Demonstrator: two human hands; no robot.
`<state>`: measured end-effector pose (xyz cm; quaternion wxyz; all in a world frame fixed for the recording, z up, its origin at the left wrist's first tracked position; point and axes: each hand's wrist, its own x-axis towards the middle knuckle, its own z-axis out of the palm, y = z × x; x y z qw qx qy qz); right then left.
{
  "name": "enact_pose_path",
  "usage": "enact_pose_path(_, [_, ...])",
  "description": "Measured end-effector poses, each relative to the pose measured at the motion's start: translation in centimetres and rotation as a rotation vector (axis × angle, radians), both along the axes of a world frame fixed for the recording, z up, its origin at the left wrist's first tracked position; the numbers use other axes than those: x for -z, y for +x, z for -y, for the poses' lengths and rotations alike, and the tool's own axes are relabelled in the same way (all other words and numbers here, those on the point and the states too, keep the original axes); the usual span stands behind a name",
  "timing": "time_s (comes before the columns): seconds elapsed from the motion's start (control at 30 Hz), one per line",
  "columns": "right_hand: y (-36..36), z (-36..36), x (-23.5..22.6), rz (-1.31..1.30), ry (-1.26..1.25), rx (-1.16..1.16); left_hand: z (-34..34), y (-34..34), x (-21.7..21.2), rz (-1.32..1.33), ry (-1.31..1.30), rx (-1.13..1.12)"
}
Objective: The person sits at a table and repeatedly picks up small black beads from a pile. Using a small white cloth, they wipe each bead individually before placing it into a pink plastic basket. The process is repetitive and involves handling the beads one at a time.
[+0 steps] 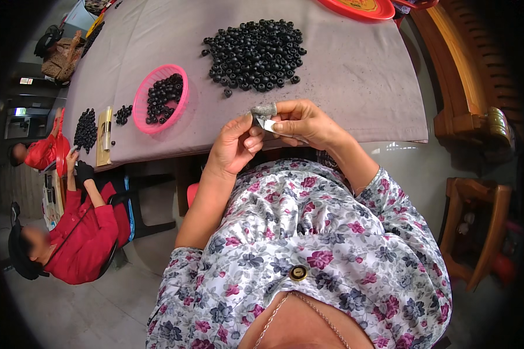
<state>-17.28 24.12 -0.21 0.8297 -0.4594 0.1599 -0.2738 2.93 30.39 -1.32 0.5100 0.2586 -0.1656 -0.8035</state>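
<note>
Just past the table's near edge, my two hands meet in front of my body. My right hand [310, 125] pinches a small white and silvery strip [269, 124] between thumb and fingers; its kind is not clear. A grey wrap [264, 109] covers the tip of its index finger. My left hand [234, 144] is closed in a pinch at the strip's other end, fingers curled. What lies between its fingertips is hidden. Beyond the hands, a large heap of round black beads with holes [256, 55] is spread on the cloth.
A pink plastic basket [186, 96] with black beads stands on the grey tablecloth [355, 87]. Smaller bead piles [85, 131] and a yellowish packet [104, 136] lie left. A red tray [361, 7] is at the far edge. A co-worker in red [90, 238] sits left; wooden furniture [466, 87] stands right.
</note>
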Motion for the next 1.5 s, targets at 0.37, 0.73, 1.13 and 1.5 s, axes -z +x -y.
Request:
enact_pose_path(0.37, [-0.2,0.3,0.3,-0.04,0.011,-0.02,-0.2,0.0,-0.4,0.031,0.003,0.029])
enact_pose_path(0.73, [0.2,0.1,0.6,-0.089,-0.026,0.018,2.8,11.1,-7.5,1.595,-0.385,-0.596])
enact_pose_path(1.13, [0.1,0.1,1.2,-0.072,-0.022,0.027,6.2,4.5,-2.0,2.037,-0.613,-0.347])
enact_pose_path(1.5, [0.0,-0.2,0.1,-0.094,-0.016,0.039,5.1,3.4,-0.9,1.408,-0.382,-0.298])
